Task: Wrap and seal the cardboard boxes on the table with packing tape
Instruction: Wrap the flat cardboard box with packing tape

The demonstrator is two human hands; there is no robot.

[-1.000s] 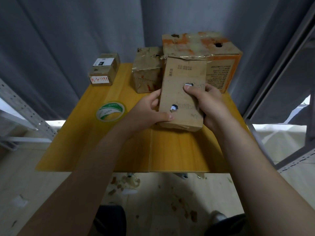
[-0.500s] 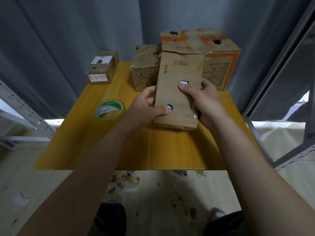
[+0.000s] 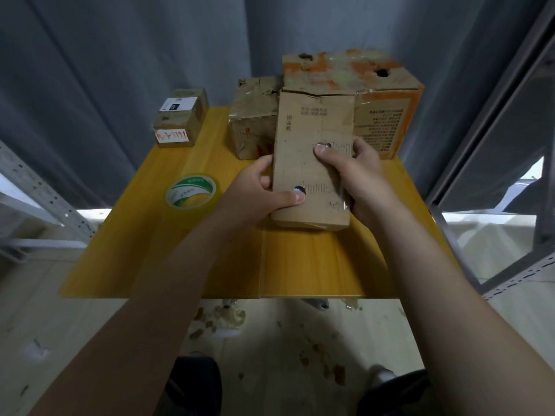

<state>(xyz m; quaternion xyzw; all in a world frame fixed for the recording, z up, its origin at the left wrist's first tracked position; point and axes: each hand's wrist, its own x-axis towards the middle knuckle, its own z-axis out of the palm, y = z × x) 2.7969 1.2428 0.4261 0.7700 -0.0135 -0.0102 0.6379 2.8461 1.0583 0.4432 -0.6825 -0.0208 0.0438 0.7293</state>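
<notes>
Creased oblong cardboard box (image 3: pixel 310 163), fingers (image 3: pixel 264 183) of left hand (image 3: pixel 255 193) and right hand (image 3: pixel 360 178) grasping it, round tape roll (image 3: pixel 191 192) nearby

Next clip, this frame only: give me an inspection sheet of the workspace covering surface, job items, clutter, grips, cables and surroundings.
Surface: yellow wooden table, with a seam down the middle.
Job's things: tall cardboard box held at the centre; small labelled box, brown taped box and large orange box along the far edge; tape roll lying flat, left of the hands.
Clutter: scraps on the floor below the table's near edge.
Grips: left hand and right hand each grip a side of the tall cardboard box, thumbs on its front.
Cables: nothing seen.
Surroundings: grey curtain behind; metal racking at both sides.
</notes>
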